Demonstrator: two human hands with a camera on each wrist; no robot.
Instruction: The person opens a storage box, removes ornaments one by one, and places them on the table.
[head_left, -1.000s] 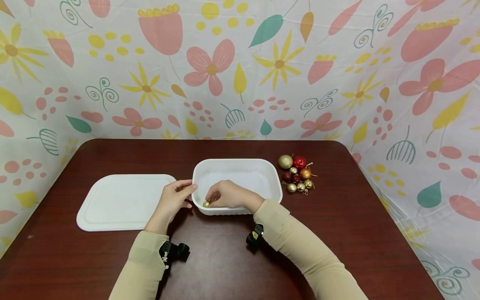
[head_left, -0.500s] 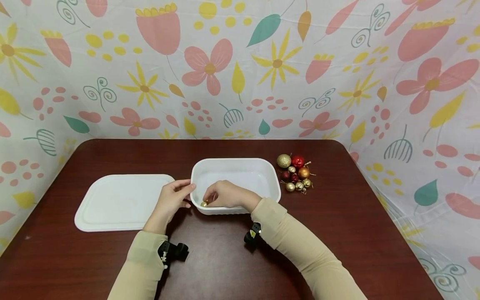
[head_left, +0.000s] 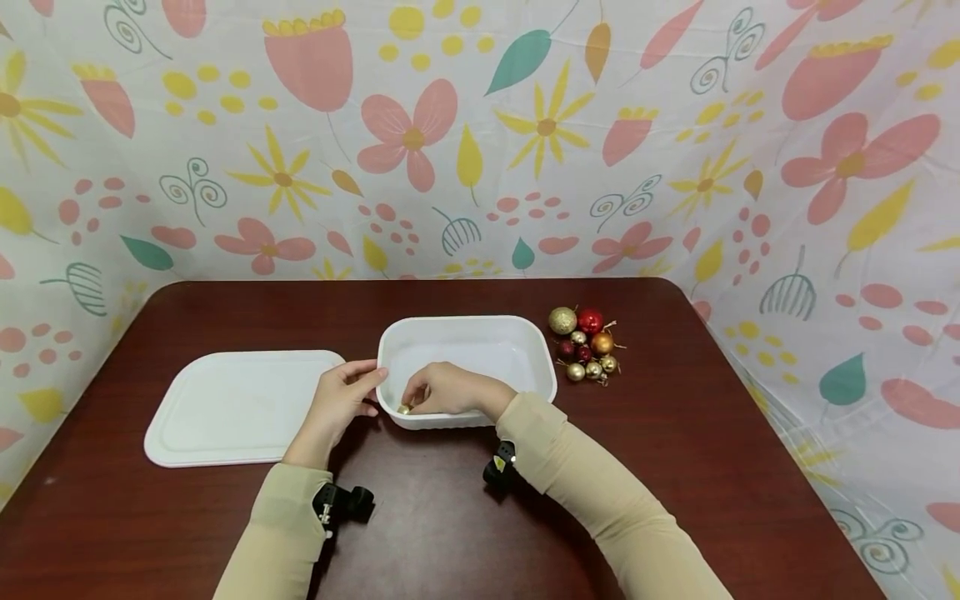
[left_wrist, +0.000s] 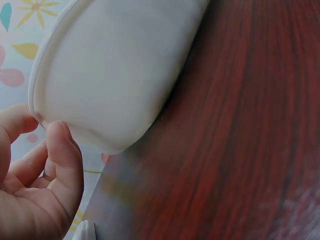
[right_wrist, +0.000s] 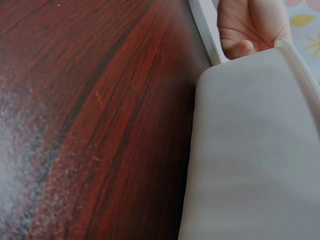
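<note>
A white rectangular container [head_left: 517,327] stands at the middle of the table, its inside facing up. At its left end my left hand [head_left: 335,408] pinches the rim; in the left wrist view the thumb [left_wrist: 65,150] lies against the outer wall. My right hand [head_left: 453,389] reaches over the near wall into the front left corner, fingers curled. Under its fingertips shows a small gold bauble [head_left: 405,409], partly covered by them. In the right wrist view the container's wall [right_wrist: 250,150] hides the right hand; the left hand's palm [right_wrist: 255,25] appears beyond it.
A flat white lid [head_left: 232,408] lies left of the container. Right of it sit several red, gold and orange baubles [head_left: 590,321] in a cluster. The dark wooden table [head_left: 420,517] ends at a flowered curtain [head_left: 465,125] behind and at the sides.
The whole head view has shifted slightly. The right hand stays in the same corner, and a little less of the gold bauble shows under its fingertips. The left hand keeps its place on the rim.
</note>
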